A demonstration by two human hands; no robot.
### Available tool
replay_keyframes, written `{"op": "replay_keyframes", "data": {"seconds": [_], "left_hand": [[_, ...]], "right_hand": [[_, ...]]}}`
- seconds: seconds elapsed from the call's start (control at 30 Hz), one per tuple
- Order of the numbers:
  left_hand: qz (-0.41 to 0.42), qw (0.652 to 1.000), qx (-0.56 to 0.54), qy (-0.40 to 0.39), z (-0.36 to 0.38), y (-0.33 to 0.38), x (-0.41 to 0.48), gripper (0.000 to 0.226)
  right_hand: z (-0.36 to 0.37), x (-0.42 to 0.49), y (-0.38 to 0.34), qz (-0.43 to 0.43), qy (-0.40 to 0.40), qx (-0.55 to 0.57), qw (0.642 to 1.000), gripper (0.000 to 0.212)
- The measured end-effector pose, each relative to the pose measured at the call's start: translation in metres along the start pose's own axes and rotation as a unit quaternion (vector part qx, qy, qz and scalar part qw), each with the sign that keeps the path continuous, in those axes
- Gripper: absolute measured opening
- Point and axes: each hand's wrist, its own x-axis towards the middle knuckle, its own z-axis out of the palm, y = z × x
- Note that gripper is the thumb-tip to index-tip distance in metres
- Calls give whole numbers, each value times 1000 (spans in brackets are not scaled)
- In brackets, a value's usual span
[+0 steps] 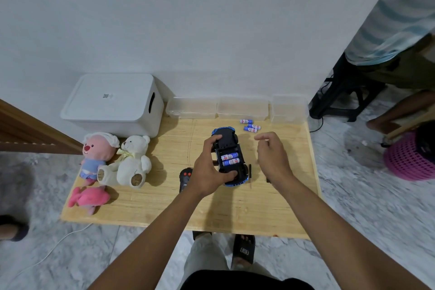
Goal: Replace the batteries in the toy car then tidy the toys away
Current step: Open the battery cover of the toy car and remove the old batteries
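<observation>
Toy car (226,136) is belly-up on the table (164,207), right of centre and toward the back edge. Left hand (208,169) grips it from the left side, with the thumb hooked on the near end and the fingers curled over the far half. The battery bay is open, with two batteries (230,159) lying side by side in it. Right hand (273,155) hovers just right of the car, fingers loosely curled, nothing in it that I can see.

Spare batteries (251,126) lie loose near the back edge, just in front of the clear tubs (242,108). I can't tell which set is fresh.

My read is that the next step is to finish the bay and close it.
- Keep the left-hand clamp so the car doesn't rock.
- Check polarity against the bay marks and press each cell flat against its spring.
- The thin black tool (250,172) just right of the car is likely the screwdriver.
- The small dark piece under the right wrist may be the cover, but it's too hidden to say.
- Seat the cover tabs first, then the screw. Snug only, since the plastic thread strips easily.

The remote (186,178) is just left of the car, half hidden by the left hand. The plush toys (131,160) at the left edge and the white bin (110,101) at the back-left corner are for the tidy-up afterwards.
</observation>
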Motion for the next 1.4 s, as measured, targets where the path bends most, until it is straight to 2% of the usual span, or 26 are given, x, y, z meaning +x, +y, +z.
{"op": "replay_keyframes", "data": {"seconds": [0.07, 0.13, 0.2, 0.33, 0.7, 0.93, 1.03, 1.23, 1.3, 1.4], "left_hand": [[5, 1000, 2, -1, 3, 2, 1, 98], [15, 1000, 7, -3, 6, 4, 2, 99], [24, 1000, 13, -4, 10, 5, 2, 100], [34, 999, 15, 6, 13, 4, 2, 100], [71, 995, 55, 34, 18, -8, 1, 105], [70, 996, 56, 9, 8, -5, 3, 102], [53, 998, 29, 0, 6, -3, 3, 102], [35, 999, 29, -19, 2, -5, 3, 99], [27, 999, 29, -22, 1, -4, 2, 100], [14, 999, 28, -23, -2, -3, 0, 99]], "right_hand": [[1, -4, -1, -41, -11, -127, 991, 12], [9, -9, 1, -86, -20, -239, 967, 25], [16, -12, 3, -97, -18, -278, 955, 34], [21, -12, 2, -86, 3, -269, 959, 35], [35, -16, -9, -32, -6, -281, 959, 37], [33, -16, -12, -29, -23, -260, 965, 30], [30, -19, -4, -105, -15, -308, 945, 30], [17, -7, 11, -267, -101, -348, 893, 16], [12, -7, 10, -279, -78, -294, 911, 9], [3, -5, 1, -137, -66, -93, 984, 8]]}}
